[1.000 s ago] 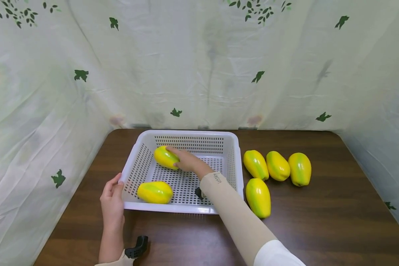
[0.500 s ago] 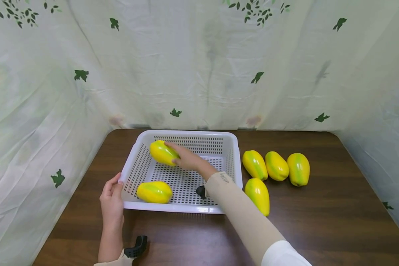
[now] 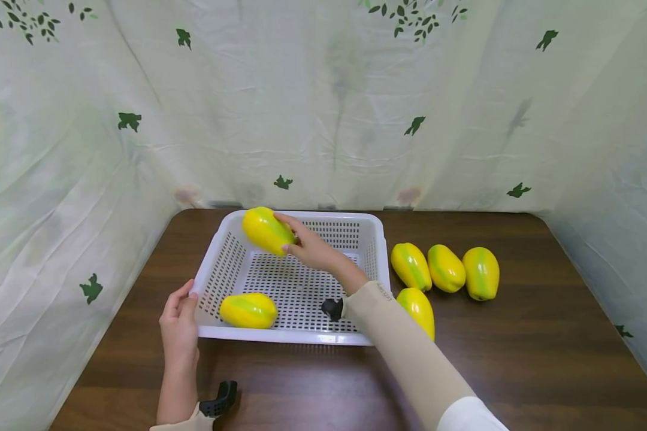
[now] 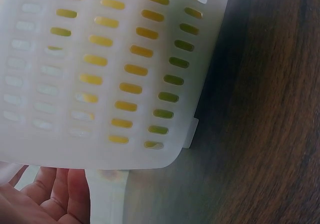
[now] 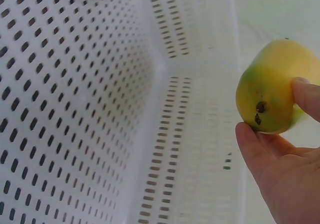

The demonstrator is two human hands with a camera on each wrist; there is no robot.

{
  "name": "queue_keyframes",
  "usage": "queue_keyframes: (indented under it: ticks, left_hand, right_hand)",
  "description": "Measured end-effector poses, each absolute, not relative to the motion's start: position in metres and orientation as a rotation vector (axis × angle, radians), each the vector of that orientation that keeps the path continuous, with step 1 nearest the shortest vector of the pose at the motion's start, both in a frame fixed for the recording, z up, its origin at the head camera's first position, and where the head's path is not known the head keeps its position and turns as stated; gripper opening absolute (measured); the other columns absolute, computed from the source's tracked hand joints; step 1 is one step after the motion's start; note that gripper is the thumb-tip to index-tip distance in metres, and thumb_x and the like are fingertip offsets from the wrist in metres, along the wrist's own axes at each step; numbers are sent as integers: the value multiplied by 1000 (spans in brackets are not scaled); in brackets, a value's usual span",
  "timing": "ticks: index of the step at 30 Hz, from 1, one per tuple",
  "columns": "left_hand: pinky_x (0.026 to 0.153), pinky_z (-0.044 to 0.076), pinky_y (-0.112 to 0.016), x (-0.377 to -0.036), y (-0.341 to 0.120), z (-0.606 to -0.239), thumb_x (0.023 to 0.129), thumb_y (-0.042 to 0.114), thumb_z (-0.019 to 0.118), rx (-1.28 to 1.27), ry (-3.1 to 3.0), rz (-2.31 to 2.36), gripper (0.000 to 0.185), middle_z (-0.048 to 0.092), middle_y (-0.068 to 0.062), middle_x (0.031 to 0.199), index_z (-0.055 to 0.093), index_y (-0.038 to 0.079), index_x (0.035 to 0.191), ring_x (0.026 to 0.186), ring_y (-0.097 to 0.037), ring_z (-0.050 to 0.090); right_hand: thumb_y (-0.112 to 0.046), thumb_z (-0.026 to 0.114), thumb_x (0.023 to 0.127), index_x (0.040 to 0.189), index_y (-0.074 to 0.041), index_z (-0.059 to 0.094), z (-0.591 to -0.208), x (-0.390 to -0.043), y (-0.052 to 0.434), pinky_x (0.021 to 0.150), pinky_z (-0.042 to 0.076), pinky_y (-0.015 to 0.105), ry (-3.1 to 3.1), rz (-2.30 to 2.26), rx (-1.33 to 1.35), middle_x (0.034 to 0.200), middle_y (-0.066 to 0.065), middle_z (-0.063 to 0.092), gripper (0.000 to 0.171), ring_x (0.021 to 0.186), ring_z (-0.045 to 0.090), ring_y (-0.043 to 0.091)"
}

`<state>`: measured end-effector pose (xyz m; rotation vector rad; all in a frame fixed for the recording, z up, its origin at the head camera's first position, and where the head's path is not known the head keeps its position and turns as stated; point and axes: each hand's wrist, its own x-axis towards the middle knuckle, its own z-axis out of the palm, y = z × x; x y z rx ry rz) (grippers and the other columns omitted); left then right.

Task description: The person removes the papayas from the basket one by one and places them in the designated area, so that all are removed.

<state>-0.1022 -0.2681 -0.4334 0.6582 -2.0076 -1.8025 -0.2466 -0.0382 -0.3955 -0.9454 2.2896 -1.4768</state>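
Brown wood-grain table point(image 3: 517, 359) beneath basket point(image 3: 296, 336), pale drapes point(image 3: 323, 108) behind

A glossy yellow papaya point(image 3: 265, 230), streaked with green, is held tilted by the right hand point(image 3: 314, 246) over the far left corner of a white perforated plastic basket point(image 3: 286, 337), which is gripped at its left rim by the left hand point(image 3: 179, 317). A second papaya point(image 3: 248, 310) is laid sideways inside, near left; four more papayas point(image 3: 446, 268) are grouped just right of the basket.
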Motion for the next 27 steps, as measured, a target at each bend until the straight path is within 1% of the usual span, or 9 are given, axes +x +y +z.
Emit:
queue_keyframes:
  ticks: [6, 8, 13, 15, 17, 20, 21, 25, 27]
  left_hand:
    - [96, 33, -46, -102, -269, -435, 95, 32, 42, 665, -2025, -1794, 38, 45, -6, 130, 48, 20, 130, 108, -23, 44]
    - [96, 33, -45, -103, -268, -435, 95, 32, 42, 663, -2024, -1792, 38, 45, -6, 130, 48, 20, 130, 108, -23, 44]
    - [96, 34, -45, -102, -269, -436, 95, 32, 42, 658, -2026, -1786, 38, 45, -6, 129, 48, 19, 130, 107, -23, 44]
    - [96, 34, -45, -102, -269, -436, 95, 32, 42, 657, -2029, -1785, 38, 45, -6, 129, 47, 19, 130, 107, -23, 44]
    - [96, 34, -45, -102, -268, -436, 95, 32, 42, 657, -2029, -1787, 39, 45, -6, 130, 47, 18, 131, 108, -23, 44]
    - [96, 33, -45, -102, -268, -435, 95, 32, 42, 660, -2026, -1788, 39, 45, -6, 129, 47, 18, 131, 107, -22, 44]
    - [96, 33, -45, -102, -269, -435, 95, 32, 42, 661, -2024, -1790, 39, 46, -6, 129, 47, 17, 131, 107, -22, 44]
    - [97, 33, -46, -102, -269, -434, 95, 31, 41, 664, -2017, -1797, 38, 46, -8, 129, 48, 17, 130, 106, -22, 44]
    - [97, 32, -46, -102, -268, -434, 95, 31, 41, 662, -2016, -1800, 38, 45, -7, 129, 48, 17, 130, 106, -22, 43]
  right_hand:
    - [-8, 52, 90, 142, -32, 19, -389, -243, -30, 86, 42, 26, 2292, -1566, -945, 131, 3, 39, 67, 102, 49, 16]
    - [-9, 52, 90, 142, -34, 19, -386, -242, -27, 87, 41, 25, 2283, -1591, -958, 131, 4, 39, 66, 104, 49, 16]
    - [-6, 51, 91, 143, -29, 19, -371, -229, -18, 88, 42, 27, 2232, -1671, -974, 132, 10, 36, 66, 105, 49, 21]
    - [-4, 51, 90, 144, -24, 18, -362, -222, -15, 88, 42, 28, 2213, -1703, -968, 132, 13, 35, 66, 104, 49, 24]
    - [-3, 51, 90, 144, -23, 19, -359, -218, -12, 87, 43, 28, 2210, -1734, -977, 131, 14, 36, 65, 102, 50, 25]
    - [0, 50, 90, 144, -13, 19, -345, -207, -6, 87, 43, 29, 2221, -1763, -982, 129, 19, 36, 64, 102, 49, 28]
    - [0, 50, 90, 143, -12, 19, -343, -205, -5, 87, 43, 29, 2228, -1776, -984, 129, 20, 36, 63, 102, 49, 29]
    - [1, 51, 90, 143, -9, 19, -340, -200, 3, 87, 44, 30, 2231, -1855, -981, 131, 20, 35, 62, 103, 49, 29]
    - [1, 50, 90, 143, -9, 19, -341, -199, 7, 87, 43, 31, 2225, -1897, -965, 132, 20, 34, 62, 105, 48, 29]
